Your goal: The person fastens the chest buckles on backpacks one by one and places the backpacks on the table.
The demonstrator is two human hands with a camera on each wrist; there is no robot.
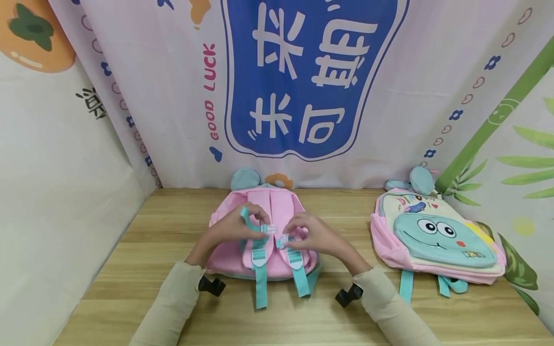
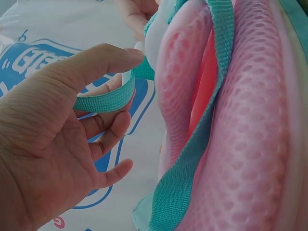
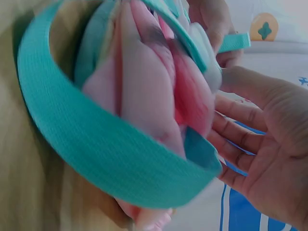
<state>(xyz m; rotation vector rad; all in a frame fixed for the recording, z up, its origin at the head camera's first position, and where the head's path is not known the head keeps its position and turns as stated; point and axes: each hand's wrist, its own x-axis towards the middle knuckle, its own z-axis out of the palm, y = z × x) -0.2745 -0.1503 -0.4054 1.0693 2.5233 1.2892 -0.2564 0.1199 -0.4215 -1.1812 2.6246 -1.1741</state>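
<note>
A pink backpack (image 1: 258, 197) lies with its straps facing up on the wooden table. My left hand (image 1: 240, 225) pinches a white pronged buckle half (image 1: 270, 229) between thumb and fingers. A loose teal webbing end (image 2: 108, 102) passes between those fingers in the left wrist view. With thumb and index finger, my right hand (image 1: 319, 234) pinches the other white buckle half (image 1: 283, 241). The two halves are a small gap apart above the shoulder straps. Teal strap tails (image 1: 261, 287) hang from white adjusters toward the front. A broad teal strap (image 3: 120, 159) loops beside the right hand.
A second backpack (image 1: 446, 240) with a cartoon face lies at the right, its teal straps on the table (image 1: 337, 317). A printed cloth (image 1: 182, 144) with blue and white lettering hangs behind the table. White sheets stand at both sides.
</note>
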